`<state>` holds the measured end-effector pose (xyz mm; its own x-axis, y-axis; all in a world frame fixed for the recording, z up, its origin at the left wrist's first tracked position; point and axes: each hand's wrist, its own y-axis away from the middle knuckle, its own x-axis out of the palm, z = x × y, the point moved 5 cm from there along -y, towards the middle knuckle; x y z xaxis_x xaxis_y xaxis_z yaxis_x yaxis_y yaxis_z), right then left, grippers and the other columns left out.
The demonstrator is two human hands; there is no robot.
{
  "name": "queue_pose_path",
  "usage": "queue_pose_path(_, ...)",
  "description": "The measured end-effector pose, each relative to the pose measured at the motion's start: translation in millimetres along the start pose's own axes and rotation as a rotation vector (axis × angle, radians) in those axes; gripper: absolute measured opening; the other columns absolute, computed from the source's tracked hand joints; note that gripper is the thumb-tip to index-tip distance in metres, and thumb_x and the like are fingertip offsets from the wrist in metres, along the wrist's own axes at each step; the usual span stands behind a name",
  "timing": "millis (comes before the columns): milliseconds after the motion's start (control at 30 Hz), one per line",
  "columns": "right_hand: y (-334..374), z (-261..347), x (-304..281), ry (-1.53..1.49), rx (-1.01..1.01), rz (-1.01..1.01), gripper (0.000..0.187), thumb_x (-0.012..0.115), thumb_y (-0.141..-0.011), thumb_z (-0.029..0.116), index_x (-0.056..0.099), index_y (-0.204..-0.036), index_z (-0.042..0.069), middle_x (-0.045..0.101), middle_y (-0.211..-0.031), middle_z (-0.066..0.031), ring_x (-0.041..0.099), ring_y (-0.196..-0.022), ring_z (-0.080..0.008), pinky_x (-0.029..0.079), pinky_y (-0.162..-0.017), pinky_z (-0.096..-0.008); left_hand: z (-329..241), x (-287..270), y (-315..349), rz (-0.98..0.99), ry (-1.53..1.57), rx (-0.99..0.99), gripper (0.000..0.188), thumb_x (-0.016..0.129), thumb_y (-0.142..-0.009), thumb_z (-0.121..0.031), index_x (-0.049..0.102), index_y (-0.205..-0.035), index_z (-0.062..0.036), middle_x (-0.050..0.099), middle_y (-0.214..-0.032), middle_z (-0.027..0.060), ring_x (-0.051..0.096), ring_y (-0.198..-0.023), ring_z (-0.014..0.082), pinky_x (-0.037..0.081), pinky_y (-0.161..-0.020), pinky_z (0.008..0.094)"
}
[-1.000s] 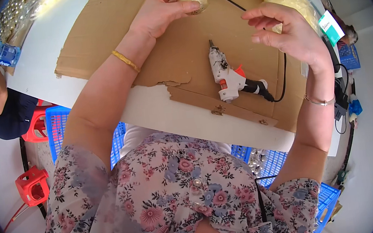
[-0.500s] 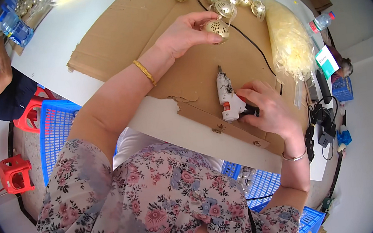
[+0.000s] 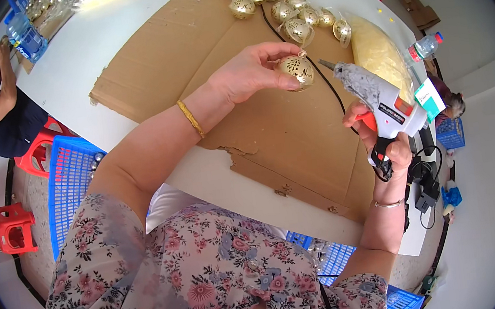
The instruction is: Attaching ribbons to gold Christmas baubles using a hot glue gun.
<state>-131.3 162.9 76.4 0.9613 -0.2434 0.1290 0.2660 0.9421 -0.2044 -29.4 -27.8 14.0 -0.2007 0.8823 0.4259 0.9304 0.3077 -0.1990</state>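
Observation:
Between the thumb and fingers of my left hand [image 3: 250, 72] is a gold ball ornament [image 3: 297, 73] with a cut-out pattern and a small cap on top. My right hand [image 3: 380, 139] grips a white hot glue gun [image 3: 378, 94] by its handle, a finger at the red trigger. The gun is raised and tilted, its smudged nozzle pointing at the ornament's cap, a short gap from it. Both are held above a brown cardboard sheet [image 3: 187, 57].
Several gold ornaments [image 3: 297, 30] with ribbon loops lie at the cardboard's far edge, near a black cord. To the right are a clear bag of yellowish sticks [image 3: 379, 54], a bottle [image 3: 426, 47] and black adapters [image 3: 427, 186]. Blue baskets [image 3: 67, 181] flank my lap. A person [image 3: 5, 115] sits far left.
My right hand has lifted the glue gun off the cardboard and turned its nozzle toward the ornament. My left hand has come slightly nearer with the ornament.

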Motion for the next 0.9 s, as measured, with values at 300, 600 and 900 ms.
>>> queue_pose_path(300,-6.7,-13.2,-6.0,0.004,-0.016,-0.043,0.072,0.071,-0.065,0.042,0.046,-0.115,-0.003,0.057,-0.103,-0.0162,0.054,-0.09,-0.0278,0.042,-0.079,-0.0388,1.3,6.4,0.4,0.037,-0.005,-0.026,0.052,0.071,-0.069,0.001,0.05,-0.117,-0.0003,0.057,-0.106,0.0062,0.059,-0.087,0.0137,0.049,-0.077,0.0272)
queue_pose_path(600,-7.9,-15.9,-5.0,0.061,-0.037,-0.057,0.07,0.07,-0.067,0.045,0.048,-0.113,-0.004,0.058,-0.101,-0.0157,0.054,-0.089,-0.027,0.042,-0.078,-0.0384,6.9,7.4,-0.4,0.047,-0.017,-0.037,0.052,0.072,-0.068,-0.001,0.051,-0.115,-0.0013,0.058,-0.103,0.0062,0.06,-0.084,0.0138,0.05,-0.076,0.0264)
queue_pose_path(900,-5.9,-16.3,-1.9,0.089,-0.009,-0.067,0.068,0.07,-0.067,0.045,0.05,-0.109,-0.005,0.057,-0.097,-0.0136,0.054,-0.087,-0.0245,0.042,-0.078,-0.0359,5.6,9.7,1.4,0.034,-0.031,-0.028,0.053,0.074,-0.066,-0.004,0.051,-0.114,-0.0021,0.06,-0.097,0.0069,0.059,-0.083,0.0138,0.049,-0.075,0.0274)
